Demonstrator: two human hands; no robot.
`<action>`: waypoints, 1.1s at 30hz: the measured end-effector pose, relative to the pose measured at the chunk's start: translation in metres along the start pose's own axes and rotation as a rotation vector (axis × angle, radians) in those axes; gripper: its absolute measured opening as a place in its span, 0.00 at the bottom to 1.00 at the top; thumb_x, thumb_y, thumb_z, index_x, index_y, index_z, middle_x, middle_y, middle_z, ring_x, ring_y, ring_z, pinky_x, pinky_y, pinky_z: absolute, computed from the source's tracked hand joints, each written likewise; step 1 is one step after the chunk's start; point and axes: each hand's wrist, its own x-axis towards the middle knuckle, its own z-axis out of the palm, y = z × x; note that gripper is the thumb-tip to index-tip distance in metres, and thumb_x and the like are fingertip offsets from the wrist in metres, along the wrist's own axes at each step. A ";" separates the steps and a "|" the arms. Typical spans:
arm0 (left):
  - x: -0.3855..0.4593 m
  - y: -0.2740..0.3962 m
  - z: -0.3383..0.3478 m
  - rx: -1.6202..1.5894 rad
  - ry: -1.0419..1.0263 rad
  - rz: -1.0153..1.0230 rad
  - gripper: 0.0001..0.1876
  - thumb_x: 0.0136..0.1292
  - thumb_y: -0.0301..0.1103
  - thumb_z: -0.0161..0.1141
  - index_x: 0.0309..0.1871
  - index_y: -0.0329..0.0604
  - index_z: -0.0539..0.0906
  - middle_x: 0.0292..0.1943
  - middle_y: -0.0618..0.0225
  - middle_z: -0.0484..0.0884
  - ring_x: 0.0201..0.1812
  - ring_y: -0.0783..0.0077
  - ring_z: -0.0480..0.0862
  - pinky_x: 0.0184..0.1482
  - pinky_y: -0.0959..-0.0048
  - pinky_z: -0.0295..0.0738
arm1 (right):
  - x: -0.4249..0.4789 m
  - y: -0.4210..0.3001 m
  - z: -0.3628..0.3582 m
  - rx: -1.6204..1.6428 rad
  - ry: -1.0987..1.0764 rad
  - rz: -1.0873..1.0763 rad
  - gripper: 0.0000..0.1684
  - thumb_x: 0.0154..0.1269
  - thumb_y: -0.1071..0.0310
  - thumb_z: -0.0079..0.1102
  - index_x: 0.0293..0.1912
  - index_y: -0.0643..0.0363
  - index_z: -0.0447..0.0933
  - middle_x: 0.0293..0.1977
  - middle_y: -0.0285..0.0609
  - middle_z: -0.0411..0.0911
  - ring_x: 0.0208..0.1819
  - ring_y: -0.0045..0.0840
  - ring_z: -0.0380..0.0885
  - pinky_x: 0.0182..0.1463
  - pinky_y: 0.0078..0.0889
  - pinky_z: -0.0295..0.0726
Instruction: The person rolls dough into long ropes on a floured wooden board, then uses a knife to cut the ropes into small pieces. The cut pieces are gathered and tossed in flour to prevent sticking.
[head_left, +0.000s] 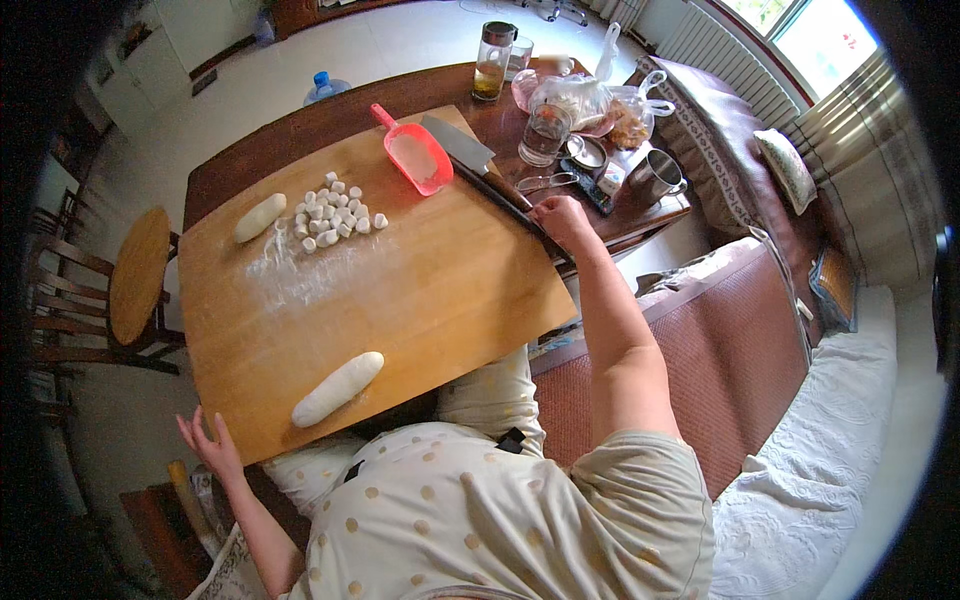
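My right hand (561, 221) has its fingers closed at the end of the wooden handle of a kitchen cleaver (459, 144), whose broad blade lies along the right edge of a wooden dough board (420, 285). My left hand (214, 450) is at the board's near left corner, fingers spread, with nothing in it. A thick dough roll (337, 390) lies near the front edge. Farther back, a second, shorter dough roll (260, 218) is beside a cluster of small cut dough pieces (330, 214). A red scoop (416, 157) holding flour rests on the board near the blade.
Loose flour (300, 274) dusts the board. On the dark table (499, 112) stand a lidded glass jug (491, 64), a water glass (544, 135), plastic bags (577, 97) and a steel mug (658, 176). A wooden chair (75, 292) is left; a mat-covered seat (720, 352) is right.
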 end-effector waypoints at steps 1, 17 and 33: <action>0.000 -0.004 0.001 -0.006 0.000 0.002 0.21 0.70 0.44 0.57 0.62 0.49 0.74 0.76 0.54 0.49 0.76 0.53 0.52 0.71 0.53 0.56 | 0.003 0.004 0.000 0.070 -0.026 0.021 0.13 0.61 0.60 0.63 0.36 0.60 0.85 0.24 0.41 0.82 0.24 0.22 0.78 0.31 0.30 0.77; 0.000 -0.010 0.004 -0.020 0.003 0.027 0.19 0.70 0.42 0.57 0.61 0.47 0.75 0.75 0.53 0.50 0.75 0.55 0.52 0.70 0.55 0.55 | -0.007 -0.020 -0.019 0.038 -0.153 0.123 0.10 0.62 0.60 0.67 0.37 0.57 0.85 0.25 0.37 0.81 0.23 0.18 0.76 0.27 0.24 0.75; 0.005 -0.003 0.005 0.016 -0.048 0.061 0.19 0.70 0.38 0.57 0.61 0.43 0.74 0.75 0.53 0.53 0.75 0.53 0.55 0.71 0.56 0.55 | 0.017 -0.021 -0.031 -0.392 0.237 0.060 0.14 0.59 0.55 0.59 0.41 0.49 0.83 0.42 0.49 0.82 0.49 0.41 0.80 0.52 0.43 0.78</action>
